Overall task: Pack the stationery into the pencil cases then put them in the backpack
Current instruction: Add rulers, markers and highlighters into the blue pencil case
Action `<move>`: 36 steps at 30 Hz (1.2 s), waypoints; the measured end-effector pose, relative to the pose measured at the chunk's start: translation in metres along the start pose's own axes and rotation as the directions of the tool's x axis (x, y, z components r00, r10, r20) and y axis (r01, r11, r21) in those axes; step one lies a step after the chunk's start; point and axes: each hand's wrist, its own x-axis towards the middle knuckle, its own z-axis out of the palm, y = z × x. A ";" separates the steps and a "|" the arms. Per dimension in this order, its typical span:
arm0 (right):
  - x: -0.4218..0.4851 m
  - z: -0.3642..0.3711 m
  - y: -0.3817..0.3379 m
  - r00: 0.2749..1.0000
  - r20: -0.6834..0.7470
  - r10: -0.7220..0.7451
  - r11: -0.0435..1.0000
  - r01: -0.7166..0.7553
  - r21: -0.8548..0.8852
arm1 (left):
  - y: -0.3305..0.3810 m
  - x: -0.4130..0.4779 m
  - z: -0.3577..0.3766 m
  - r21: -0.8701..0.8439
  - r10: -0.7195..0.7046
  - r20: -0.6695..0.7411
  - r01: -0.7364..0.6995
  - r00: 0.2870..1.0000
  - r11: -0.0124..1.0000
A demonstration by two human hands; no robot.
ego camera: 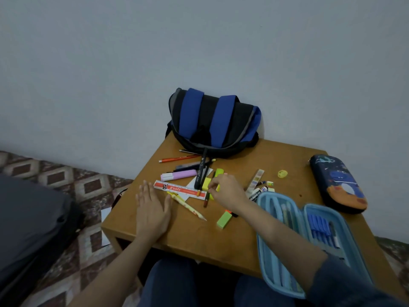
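Wooden desk (199,238), most of the stationery loose on top. Light-blue pencil case (261,251) lies unzipped and splayed at the near right corner, partly hanging over the edge. Its right half holds a row of blue pens (321,229); its left half has a few pale pens or pencils, can't tell which. Second pencil case (338,182), dark navy with a cartoon print, sits zipped at the far right, contents hidden. Blue-and-black backpack (212,122) at the far edge against the wall, straps facing up; can't see whether it's open. Left hand (152,209) flat on the desk, fingers straight, gripping nothing, fingertips just beside the white-and-red ruler (179,189). Right hand (225,191) is in the pile, fingers curled onto a yellow highlighter (207,183), pinching it. Around it: pink highlighter (179,175), black pen (201,169), orange pencil (177,159), yellow pencil (188,206), green block (224,220). Markers (257,192) touch the open case's far rim. Yellow sharpener (282,173) sits alone between the pile and the navy case.
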 end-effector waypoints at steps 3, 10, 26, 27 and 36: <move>0.017 0.020 -0.022 0.998 0.040 -0.047 0.999 0.048 -0.026 | 0.002 0.000 0.000 0.002 -0.001 0.008 0.001 1.000 1.000; 0.046 0.053 -0.044 0.986 0.152 -0.068 0.978 0.096 -0.186 | 0.001 -0.001 -0.002 -0.062 0.004 -0.014 -0.004 1.000 0.998; 0.064 0.061 -0.047 0.985 0.166 -0.042 0.986 0.068 -0.151 | 0.001 0.000 -0.003 -0.077 0.005 0.008 -0.004 1.000 0.997; 0.065 0.060 -0.047 0.985 0.169 -0.040 0.986 0.066 -0.151 | 0.001 0.000 -0.003 -0.077 0.003 0.008 -0.003 1.000 0.997; 0.063 0.048 -0.047 0.999 0.021 -0.035 0.999 0.035 0.000 | 0.003 0.000 -0.005 -0.073 -0.003 0.029 0.005 1.000 0.997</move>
